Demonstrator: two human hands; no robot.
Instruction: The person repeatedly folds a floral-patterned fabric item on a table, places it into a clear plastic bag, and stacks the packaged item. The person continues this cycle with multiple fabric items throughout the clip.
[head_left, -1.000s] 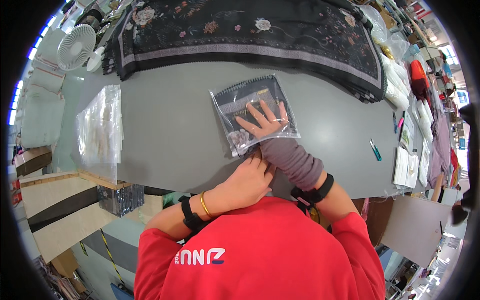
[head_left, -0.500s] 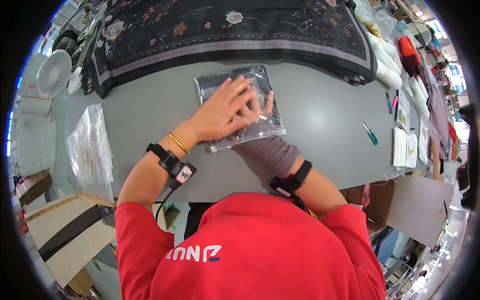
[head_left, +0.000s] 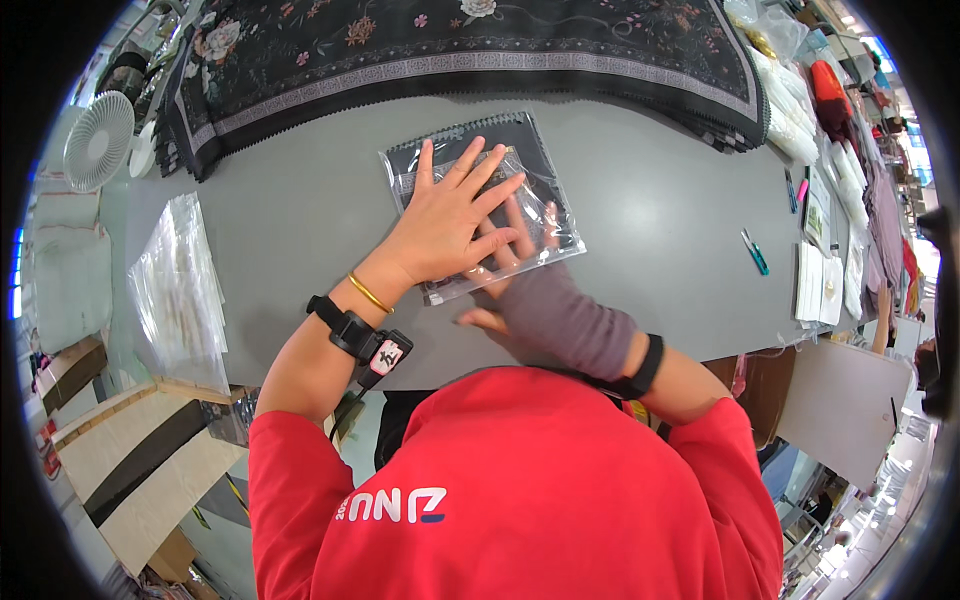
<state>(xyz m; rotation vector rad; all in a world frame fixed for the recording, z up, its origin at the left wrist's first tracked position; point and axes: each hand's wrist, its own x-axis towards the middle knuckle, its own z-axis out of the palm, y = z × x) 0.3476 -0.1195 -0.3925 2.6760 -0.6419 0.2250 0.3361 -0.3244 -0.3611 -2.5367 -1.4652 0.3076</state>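
A clear plastic bag [head_left: 562, 248] lies slightly turned on the grey table in front of me, with a dark folded cloth [head_left: 535, 140] inside it. My left hand [head_left: 455, 215] rests flat on top of the bag, palm down with fingers spread. My right hand [head_left: 515, 285], in a grey fingerless glove or sleeve, has its fingers inside the bag's near end. Those fingers show through the plastic, stretched out and apart. Its thumb stays outside, below the bag's near edge.
A large stack of black floral cloth [head_left: 450, 75] lies along the far side. Clear plastic bags [head_left: 182, 290] lie at the left, near a white fan [head_left: 98, 142]. Green-handled snips [head_left: 755, 255], pens [head_left: 791, 190] and white tags [head_left: 812, 285] lie at the right.
My right hand has moved from beneath the bag's near edge so its fingers show inside it. My left hand has spread flat, and the bag has turned slightly.
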